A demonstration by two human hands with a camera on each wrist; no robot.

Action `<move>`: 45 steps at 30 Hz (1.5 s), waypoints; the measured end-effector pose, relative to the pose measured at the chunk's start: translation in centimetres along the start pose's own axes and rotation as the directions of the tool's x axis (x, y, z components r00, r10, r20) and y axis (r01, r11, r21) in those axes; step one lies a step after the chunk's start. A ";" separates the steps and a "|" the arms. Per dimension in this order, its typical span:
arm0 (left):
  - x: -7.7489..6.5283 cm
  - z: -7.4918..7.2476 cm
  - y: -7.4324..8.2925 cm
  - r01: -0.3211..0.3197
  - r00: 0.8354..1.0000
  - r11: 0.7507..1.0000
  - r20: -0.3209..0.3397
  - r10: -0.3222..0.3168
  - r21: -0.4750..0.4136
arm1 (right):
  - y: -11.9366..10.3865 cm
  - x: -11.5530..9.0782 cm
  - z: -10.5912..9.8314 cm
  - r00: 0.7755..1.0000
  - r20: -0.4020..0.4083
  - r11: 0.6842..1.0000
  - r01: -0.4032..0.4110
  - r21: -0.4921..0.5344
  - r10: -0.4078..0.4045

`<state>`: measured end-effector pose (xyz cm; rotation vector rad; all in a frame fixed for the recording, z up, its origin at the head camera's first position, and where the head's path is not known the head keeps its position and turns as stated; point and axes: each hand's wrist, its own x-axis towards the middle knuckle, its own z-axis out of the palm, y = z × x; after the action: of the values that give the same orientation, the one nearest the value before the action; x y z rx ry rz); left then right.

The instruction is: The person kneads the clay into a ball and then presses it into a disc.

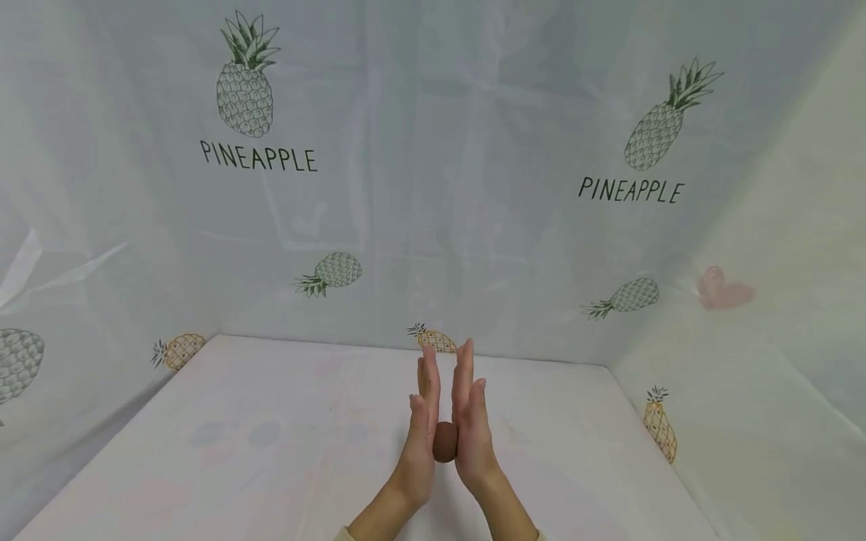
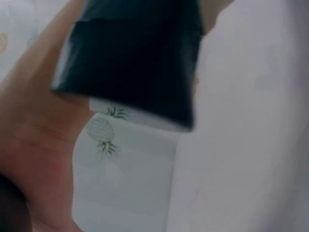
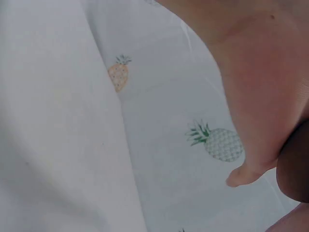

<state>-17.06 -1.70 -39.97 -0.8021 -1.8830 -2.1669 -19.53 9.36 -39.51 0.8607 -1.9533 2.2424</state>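
A brown ball (image 1: 445, 442), smooth like a lump of clay, sits between two upright palms in the head view. My left hand (image 1: 424, 432) presses it from the left with straight fingers pointing forward. From the other side, my right hand (image 1: 471, 428) faces it, fingers likewise extended. The fingertips of the two hands stand apart. In the left wrist view, only a dark part of the ball (image 2: 12, 208) shows beside the left palm (image 2: 38, 159). At the right edge of the right wrist view, the ball (image 3: 295, 162) touches the right palm (image 3: 270, 92).
Beneath the hands lies a pale table surface (image 1: 271, 436) with faint pink and grey prints. Sheets with pineapple prints (image 1: 433, 203) hang behind and on both sides. A dark, blurred object (image 2: 130, 63) of unclear kind covers the top of the left wrist view.
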 end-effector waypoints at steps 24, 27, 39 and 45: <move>0.8 -1.2 -2.1 0.002 0.999 0.997 -0.049 0.002 0.080 | -1.2 -0.6 0.6 0.999 0.040 0.999 0.015 -0.039 -0.014; 0.5 -0.6 -1.9 -0.017 0.999 0.995 -0.033 0.021 0.094 | -1.0 -0.4 0.2 1.000 0.016 0.999 0.003 -0.034 -0.002; 0.2 -0.8 -0.1 -0.042 0.999 0.996 -0.028 0.044 0.075 | 0.3 0.0 0.6 0.996 0.075 0.999 -0.040 0.009 0.039; 0.9 -1.9 0.2 -0.024 0.997 0.998 -0.069 0.028 0.054 | 0.3 -0.1 1.6 0.995 0.095 0.999 -0.028 -0.021 0.030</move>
<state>-18.27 -3.31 -39.42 -0.7271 -1.8772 -2.0926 -18.95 7.91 -39.73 0.9596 -2.0372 2.2336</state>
